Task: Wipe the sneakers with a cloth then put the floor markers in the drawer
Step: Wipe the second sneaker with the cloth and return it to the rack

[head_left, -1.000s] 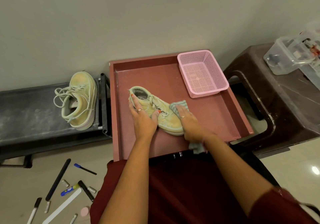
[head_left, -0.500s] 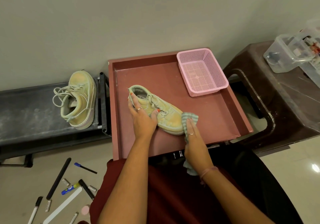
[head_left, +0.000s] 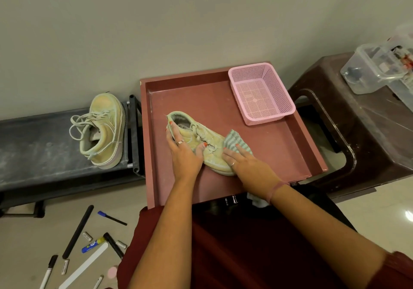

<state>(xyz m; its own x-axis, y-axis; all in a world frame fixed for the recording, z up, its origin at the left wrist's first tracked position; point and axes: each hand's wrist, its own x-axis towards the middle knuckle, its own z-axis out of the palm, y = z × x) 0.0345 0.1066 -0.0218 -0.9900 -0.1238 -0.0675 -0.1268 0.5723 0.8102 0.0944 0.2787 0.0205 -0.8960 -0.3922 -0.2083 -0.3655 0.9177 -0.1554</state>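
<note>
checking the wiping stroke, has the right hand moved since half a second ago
Yes. The right hand and cloth moved from beside the toe up onto the sneaker, toward the pink basket.

i see my left hand (head_left: 182, 152) gripping the sneaker (head_left: 199, 142) at its heel in the red drawer (head_left: 263, 154), my right hand (head_left: 248, 166) pressing the striped cloth (head_left: 234, 142) flat on its toe, a pink basket (head_left: 260, 93) in the far right corner.
</note>
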